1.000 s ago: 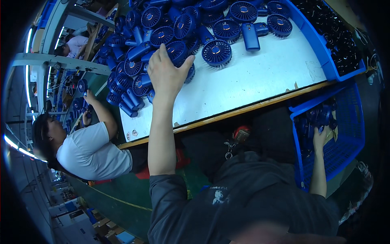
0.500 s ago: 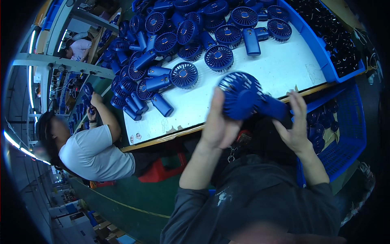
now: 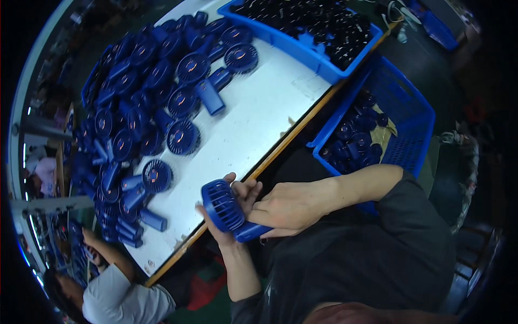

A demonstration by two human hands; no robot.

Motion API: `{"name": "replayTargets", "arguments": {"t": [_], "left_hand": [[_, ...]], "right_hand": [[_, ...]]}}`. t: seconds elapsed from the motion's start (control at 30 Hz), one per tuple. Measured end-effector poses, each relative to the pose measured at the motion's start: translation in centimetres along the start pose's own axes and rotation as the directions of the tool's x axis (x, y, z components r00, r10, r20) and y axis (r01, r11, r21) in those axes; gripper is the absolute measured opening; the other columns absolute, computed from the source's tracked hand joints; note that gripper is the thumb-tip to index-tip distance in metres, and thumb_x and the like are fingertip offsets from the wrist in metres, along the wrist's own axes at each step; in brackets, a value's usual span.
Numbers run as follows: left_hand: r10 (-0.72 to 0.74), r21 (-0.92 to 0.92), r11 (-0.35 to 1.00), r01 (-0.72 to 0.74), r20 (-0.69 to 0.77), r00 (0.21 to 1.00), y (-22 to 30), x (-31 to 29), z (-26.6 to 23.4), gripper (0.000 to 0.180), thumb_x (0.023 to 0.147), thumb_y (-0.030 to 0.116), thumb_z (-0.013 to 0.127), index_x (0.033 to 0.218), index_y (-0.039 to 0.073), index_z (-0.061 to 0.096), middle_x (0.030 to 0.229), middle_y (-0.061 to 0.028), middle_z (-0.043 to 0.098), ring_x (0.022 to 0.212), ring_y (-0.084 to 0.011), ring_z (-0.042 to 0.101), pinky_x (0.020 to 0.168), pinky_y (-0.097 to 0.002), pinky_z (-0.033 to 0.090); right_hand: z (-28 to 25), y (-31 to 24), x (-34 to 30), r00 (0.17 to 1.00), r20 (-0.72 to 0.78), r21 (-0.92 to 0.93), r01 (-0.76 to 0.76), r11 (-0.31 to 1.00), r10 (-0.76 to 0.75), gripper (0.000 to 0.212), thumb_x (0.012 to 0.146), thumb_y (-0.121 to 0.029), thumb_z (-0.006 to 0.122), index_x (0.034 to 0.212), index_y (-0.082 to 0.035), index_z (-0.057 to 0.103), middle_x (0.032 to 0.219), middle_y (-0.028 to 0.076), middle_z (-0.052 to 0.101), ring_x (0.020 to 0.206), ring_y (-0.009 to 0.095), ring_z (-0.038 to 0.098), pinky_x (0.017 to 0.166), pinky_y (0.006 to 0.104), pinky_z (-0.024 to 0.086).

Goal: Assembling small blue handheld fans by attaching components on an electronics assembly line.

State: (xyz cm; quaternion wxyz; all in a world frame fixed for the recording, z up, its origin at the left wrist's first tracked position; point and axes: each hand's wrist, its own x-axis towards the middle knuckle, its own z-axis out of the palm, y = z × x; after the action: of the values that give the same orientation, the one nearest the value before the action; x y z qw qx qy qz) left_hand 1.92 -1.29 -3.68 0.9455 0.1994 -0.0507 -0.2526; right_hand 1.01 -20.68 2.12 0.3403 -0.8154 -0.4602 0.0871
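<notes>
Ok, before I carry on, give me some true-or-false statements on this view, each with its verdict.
1. The left hand and right hand are on one blue fan. True.
2. That fan lies on the tabletop. False: the hands hold it.
3. The blue crate contains dark blue items. True.
4. The tray of small black parts is red. False: the tray is blue.
5. The other fans stand in neat rows. False: most are heaped.

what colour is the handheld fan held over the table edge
Dark blue all over; the handheld fan shows best in the head view.
</notes>
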Motion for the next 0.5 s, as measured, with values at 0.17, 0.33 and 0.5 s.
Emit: {"name": "replayTargets", "arguments": {"t": [0.17,0.33,0.5], "left_hand": [[-0.003,0.245,0.969,0.026,-0.097,0.995,-2.5,-0.3,2.3,0.066,0.087,0.029,0.072,0.14,0.002,0.042,0.148,-0.0243,0.039,0.141,-0.0366,0.033,0.116,-0.0513,0.029],[0.13,0.404,0.907,-0.12,0.003,0.991,0.3,-1.6,2.5,0.053,0.08,-0.001,0.068,0.13,0.002,0.05,0.116,-0.0205,0.061,0.113,-0.0387,0.058,0.09,-0.055,0.055],[0.157,0.561,0.816,-0.136,0.011,0.987,1.6,-2.5,2.6,0.043,0.078,0.0,0.069,0.118,0.002,0.053,0.099,-0.0161,0.058,0.101,-0.0327,0.059,0.068,-0.04,0.062]], "right_hand": [[-6.7,1.6,0.7,0.977,0.143,0.137,-0.181,0.974,0.161,0.043,0.092,-0.035,0.059,0.104,0.005,0.062,0.094,0.025,0.067,0.088,0.041,0.067,0.079,0.0456,0.054],[-19.4,14.4,-3.3,0.601,-0.587,-0.369,-0.795,0.482,0.543,0.018,0.085,-0.006,0.055,0.094,-0.001,0.069,0.092,0.023,0.069,0.09,0.036,0.069,0.077,0.0429,0.055],[-20.1,24.2,-9.0,0.4,-0.538,-0.446,-0.882,0.152,0.742,0.024,0.086,-0.011,0.057,0.104,-0.005,0.072,0.109,0.02,0.07,0.103,0.038,0.067,0.086,0.0478,0.055]]}}
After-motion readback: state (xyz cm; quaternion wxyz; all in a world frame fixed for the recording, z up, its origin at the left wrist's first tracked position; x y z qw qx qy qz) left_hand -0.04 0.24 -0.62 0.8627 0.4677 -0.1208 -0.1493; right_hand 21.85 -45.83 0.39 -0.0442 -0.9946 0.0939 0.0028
